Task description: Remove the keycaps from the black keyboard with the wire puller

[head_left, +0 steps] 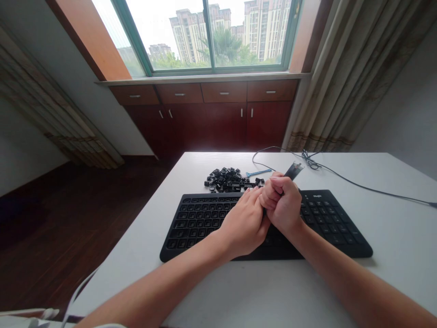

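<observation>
"From my seat, with the dial centred on the keyboard (341, 241) and the person at six, what do the hands hold?"

"I see the right hand (285, 200) clenched round a dark tool (291, 172), its tip slanting up toward one o'clock. I judge that the full fist is for a firm grip on a slim handle. Its lower end is hidden, so I can't say whether it touches the keyboard."

"And the left hand (244, 223)?"

"It lies over the keyboard, fingers stretched against the right fist, perhaps bracing it. I can't tell whether its hidden side grasps anything."

"How does the keyboard sit?"

"Lengthwise across the white table (136, 237), probably so both forearms reach in from six. Toward nine, its sockets lack caps; toward three, keys are in place."

"What is beyond it?"

"Loose black keycaps (221, 177) are heaped at eleven, likely there to leave the keyboard uncovered. A blue tool (258, 173) lies beside them near twelve, within easy reach. The cable (362, 186) is tangled at one and trails toward three, away from the hands."
</observation>
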### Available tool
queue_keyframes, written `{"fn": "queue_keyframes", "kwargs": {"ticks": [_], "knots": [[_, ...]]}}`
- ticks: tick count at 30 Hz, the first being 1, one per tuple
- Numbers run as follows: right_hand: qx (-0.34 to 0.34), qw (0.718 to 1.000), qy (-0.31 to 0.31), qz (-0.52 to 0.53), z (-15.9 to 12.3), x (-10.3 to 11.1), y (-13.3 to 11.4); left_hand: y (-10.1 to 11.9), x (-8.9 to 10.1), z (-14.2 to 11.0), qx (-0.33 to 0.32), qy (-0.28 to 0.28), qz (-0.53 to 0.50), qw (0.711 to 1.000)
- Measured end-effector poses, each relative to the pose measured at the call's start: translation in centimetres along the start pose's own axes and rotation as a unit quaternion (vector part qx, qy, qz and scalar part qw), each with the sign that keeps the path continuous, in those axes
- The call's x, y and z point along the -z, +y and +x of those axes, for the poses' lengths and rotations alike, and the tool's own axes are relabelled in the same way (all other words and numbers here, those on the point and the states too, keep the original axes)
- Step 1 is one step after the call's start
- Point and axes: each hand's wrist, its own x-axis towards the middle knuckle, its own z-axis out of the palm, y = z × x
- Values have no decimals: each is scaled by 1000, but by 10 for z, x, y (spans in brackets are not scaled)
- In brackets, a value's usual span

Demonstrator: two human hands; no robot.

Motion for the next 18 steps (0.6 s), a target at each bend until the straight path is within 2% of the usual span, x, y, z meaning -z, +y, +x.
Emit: {"fn": "queue_keyframes", "kwargs": {"ticks": [18], "knots": [[25, 999, -13, -30, -4, -2, 1, -2, 0, 1, -1, 42, -41, 998]]}}
